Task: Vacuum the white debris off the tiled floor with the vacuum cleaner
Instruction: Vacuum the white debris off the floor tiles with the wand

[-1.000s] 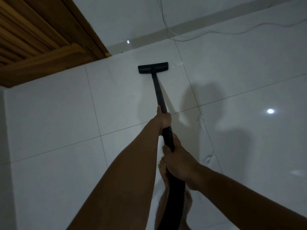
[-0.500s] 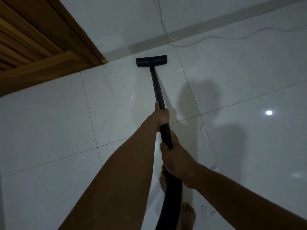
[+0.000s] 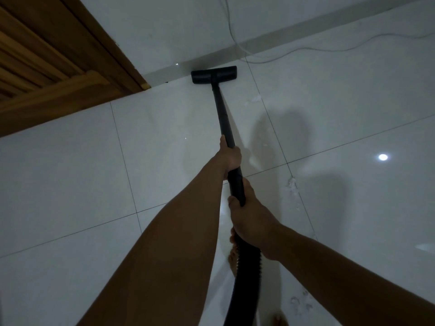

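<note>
floor head | pushed forward | now at baseboard

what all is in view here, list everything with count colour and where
floor nozzle: one, black, on the floor at the baseboard
vacuum wand: one, black, from the nozzle back to the hands
ribbed hose: one, black, bottom centre
white debris: several patches, white, right of the wand
tiled floor: one, glossy white, most of the frame
cable: one, white, top right
wooden door: one, brown, top left
bare feet: two, beside the hose
left hand: grips the wand, farther along
right hand: grips the wand, nearer the hose
</note>
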The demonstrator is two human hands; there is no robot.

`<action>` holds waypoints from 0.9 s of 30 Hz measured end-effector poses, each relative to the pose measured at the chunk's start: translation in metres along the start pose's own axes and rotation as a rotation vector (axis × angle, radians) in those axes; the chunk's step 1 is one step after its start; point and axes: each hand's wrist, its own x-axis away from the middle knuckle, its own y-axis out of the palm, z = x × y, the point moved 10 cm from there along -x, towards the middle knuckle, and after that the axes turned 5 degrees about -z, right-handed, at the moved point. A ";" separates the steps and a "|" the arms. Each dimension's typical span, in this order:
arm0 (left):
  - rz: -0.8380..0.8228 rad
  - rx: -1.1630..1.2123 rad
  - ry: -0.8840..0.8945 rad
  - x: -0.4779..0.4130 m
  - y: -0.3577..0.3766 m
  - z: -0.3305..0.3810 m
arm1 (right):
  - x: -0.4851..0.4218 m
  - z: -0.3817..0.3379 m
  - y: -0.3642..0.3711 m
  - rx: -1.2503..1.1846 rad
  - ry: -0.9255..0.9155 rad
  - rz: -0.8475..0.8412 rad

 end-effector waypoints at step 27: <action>0.045 0.099 0.006 0.160 0.186 -0.220 | 0.200 0.255 0.012 0.019 0.020 -0.103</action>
